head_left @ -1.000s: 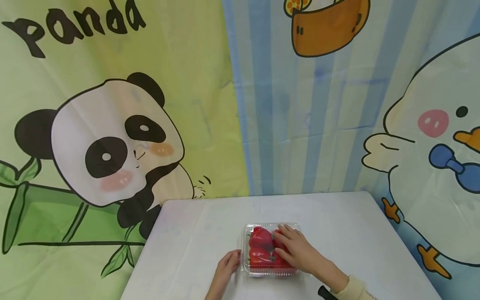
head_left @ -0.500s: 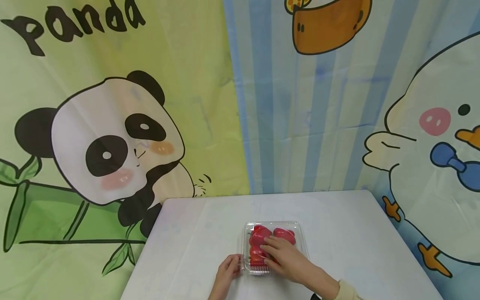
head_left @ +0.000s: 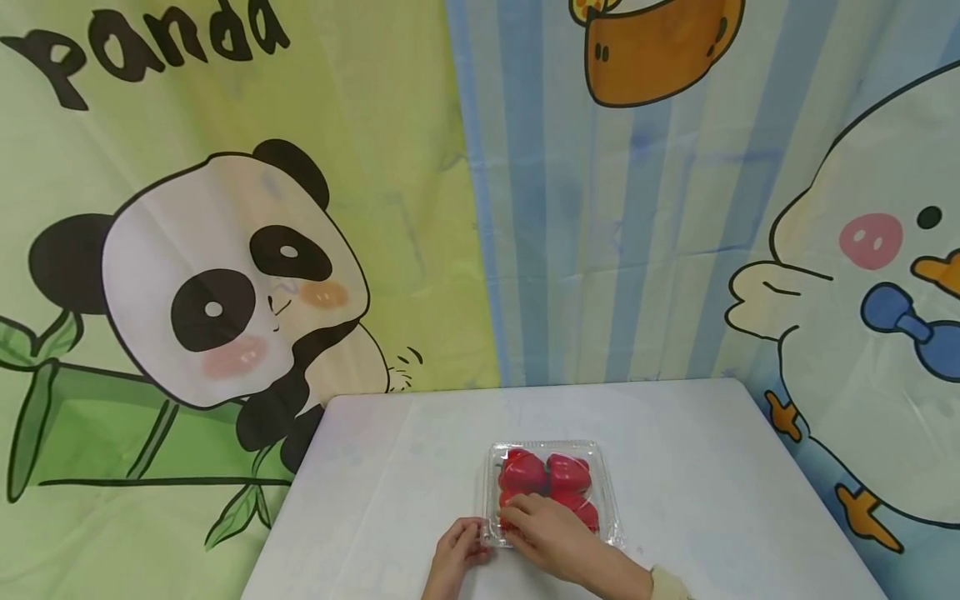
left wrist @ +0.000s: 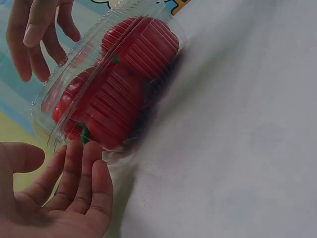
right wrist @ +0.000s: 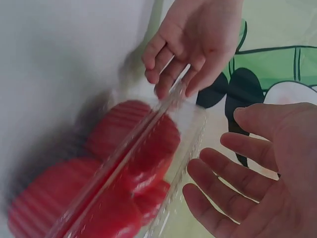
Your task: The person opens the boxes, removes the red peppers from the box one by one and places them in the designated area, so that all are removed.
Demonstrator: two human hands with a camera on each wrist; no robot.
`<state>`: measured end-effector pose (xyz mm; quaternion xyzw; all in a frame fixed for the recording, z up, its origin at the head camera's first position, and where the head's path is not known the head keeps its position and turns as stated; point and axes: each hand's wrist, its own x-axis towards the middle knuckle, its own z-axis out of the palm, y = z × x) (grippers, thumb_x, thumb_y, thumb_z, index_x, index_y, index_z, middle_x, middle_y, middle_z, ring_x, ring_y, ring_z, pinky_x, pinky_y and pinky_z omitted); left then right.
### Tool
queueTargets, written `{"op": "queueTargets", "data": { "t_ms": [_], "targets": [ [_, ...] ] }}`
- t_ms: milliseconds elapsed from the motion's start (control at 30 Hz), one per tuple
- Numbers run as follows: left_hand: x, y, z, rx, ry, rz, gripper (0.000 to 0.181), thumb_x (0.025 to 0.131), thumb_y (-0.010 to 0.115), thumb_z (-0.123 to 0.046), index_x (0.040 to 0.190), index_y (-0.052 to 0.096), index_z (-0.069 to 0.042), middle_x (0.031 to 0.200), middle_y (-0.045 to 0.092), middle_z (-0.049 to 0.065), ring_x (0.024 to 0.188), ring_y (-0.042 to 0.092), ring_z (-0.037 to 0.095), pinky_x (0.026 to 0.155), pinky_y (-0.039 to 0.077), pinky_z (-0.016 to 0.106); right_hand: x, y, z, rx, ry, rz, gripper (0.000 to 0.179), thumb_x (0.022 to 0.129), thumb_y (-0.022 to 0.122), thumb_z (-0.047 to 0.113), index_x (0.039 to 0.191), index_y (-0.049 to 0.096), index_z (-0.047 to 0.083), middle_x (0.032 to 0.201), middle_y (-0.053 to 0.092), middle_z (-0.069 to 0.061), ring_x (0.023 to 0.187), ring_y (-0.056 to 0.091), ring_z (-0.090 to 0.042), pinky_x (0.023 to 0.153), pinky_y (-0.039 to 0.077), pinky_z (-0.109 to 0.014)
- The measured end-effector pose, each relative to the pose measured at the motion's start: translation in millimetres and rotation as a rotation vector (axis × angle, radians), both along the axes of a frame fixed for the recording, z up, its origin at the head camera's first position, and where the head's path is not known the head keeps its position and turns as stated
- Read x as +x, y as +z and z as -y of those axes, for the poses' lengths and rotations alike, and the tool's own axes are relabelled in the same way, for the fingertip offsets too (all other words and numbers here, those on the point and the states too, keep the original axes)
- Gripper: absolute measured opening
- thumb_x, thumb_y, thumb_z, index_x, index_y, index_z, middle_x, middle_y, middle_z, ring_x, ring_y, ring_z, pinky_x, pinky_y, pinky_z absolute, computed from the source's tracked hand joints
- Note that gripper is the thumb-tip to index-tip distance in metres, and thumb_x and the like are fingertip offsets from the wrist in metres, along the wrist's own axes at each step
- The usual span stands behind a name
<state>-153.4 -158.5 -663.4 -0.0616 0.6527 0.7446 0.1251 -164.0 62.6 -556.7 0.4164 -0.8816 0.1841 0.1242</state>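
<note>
At the head view's lower centre, a clear clamshell [head_left: 604,492] of red bell peppers [head_left: 522,472] is lying on the worktop [head_left: 390,467]; the left hand [head_left: 459,543], fingers loose, is meeting its lower-left corner, the right hand [head_left: 553,535], relaxed, reaching over its lid.

We wear a pale cream sleeve [head_left: 669,585] on the right; our left hand [head_left: 457,547] and right hand [head_left: 553,533] are bare.
</note>
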Motion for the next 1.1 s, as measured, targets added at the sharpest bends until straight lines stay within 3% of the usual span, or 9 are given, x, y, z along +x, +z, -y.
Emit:
{"op": "queueTargets", "data": {
  "t_ms": [133,267,367,500,667,833,967,1100],
  "targets": [
    [1.3,-1.9,-1.2,0.044,-0.014,0.023,0.042,0.107,0.046,-0.021,0.125,0.051,0.016,0.098,0.069,-0.002,0.082,0.068,0.01,0.077,0.058,0.027,5.5,-2.8,13.7,0.017,-0.018,-0.007,0.025,0.089,0.074,0.023,0.113,0.071,0.017,0.099,0.065,0.006,0.086,0.057,-0.006,0.076,0.055,-0.019],
    [3.8,-2.5,-2.2,0.077,-0.019,0.02,0.035,0.107,0.047,-0.02,0.123,0.056,0.01,0.094,0.069,-0.008,0.08,0.067,0.006,0.074,0.057,0.024,12.1,-5.2,26.8,0.04,-0.021,0.047,0.025,0.092,0.072,0.026,0.116,0.071,0.018,0.096,0.064,0.008,0.079,0.055,-0.002,0.069,0.054,-0.019],
    [4.6,-3.5,-2.8,0.091,-0.029,-0.02,0.038,0.107,0.047,-0.018,0.126,0.051,0.014,0.092,0.071,-0.011,0.08,0.067,0.003,0.072,0.055,0.021,17.1,-9.5,36.3,0.088,-0.027,0.125,0.027,0.094,0.069,0.031,0.12,0.069,0.021,0.093,0.066,0.01,0.071,0.055,0.0,0.063,0.054,-0.021],
    [4.8,-3.6,-3.7,0.089,-0.034,-0.045,0.046,0.107,0.046,-0.017,0.134,0.04,0.018,0.09,0.072,-0.012,0.08,0.067,0.002,0.07,0.053,0.018,22.1,-18.6,47.5,0.16,-0.093,0.165,0.028,0.094,0.068,0.035,0.119,0.067,0.022,0.091,0.068,0.01,0.067,0.059,-0.004,0.058,0.053,-0.025],
    [4.8,-4.7,-3.6,0.081,-0.038,-0.016,0.048,0.106,0.046,-0.017,0.142,0.037,0.013,0.092,0.071,-0.012,0.08,0.067,0.003,0.071,0.053,0.019,24.1,-30.6,56.6,0.211,-0.179,0.051,0.024,0.09,0.072,0.036,0.107,0.07,0.02,0.081,0.067,0.008,0.06,0.059,-0.008,0.049,0.048,-0.025],
    [5.8,-5.2,-3.1,0.091,-0.061,-0.054,0.056,0.107,0.046,-0.016,0.154,0.024,0.005,0.092,0.071,-0.01,0.078,0.069,0.004,0.073,0.055,0.022,23.5,-35.9,61.7,0.217,-0.243,-0.05,0.017,0.084,0.077,0.032,0.093,0.07,0.02,0.07,0.063,0.006,0.053,0.057,-0.01,0.042,0.042,-0.027],
    [6.6,-3.4,-3.0,0.088,-0.062,-0.073,0.061,0.106,0.049,-0.018,0.157,0.022,0.0,0.096,0.073,-0.008,0.08,0.07,0.006,0.073,0.057,0.023,22.0,-35.0,64.7,0.186,-0.277,-0.04,0.017,0.08,0.079,0.028,0.09,0.067,0.019,0.066,0.064,0.005,0.051,0.057,-0.012,0.04,0.041,-0.028],
    [7.3,-3.0,-2.1,0.079,-0.06,-0.064,0.059,0.106,0.05,-0.018,0.157,0.026,-0.002,0.097,0.073,-0.007,0.082,0.07,0.006,0.073,0.057,0.023,21.6,-30.1,68.0,0.166,-0.304,0.024,0.025,0.077,0.082,0.027,0.087,0.061,0.018,0.064,0.063,0.003,0.049,0.056,-0.014,0.039,0.04,-0.029]
  ]
}}
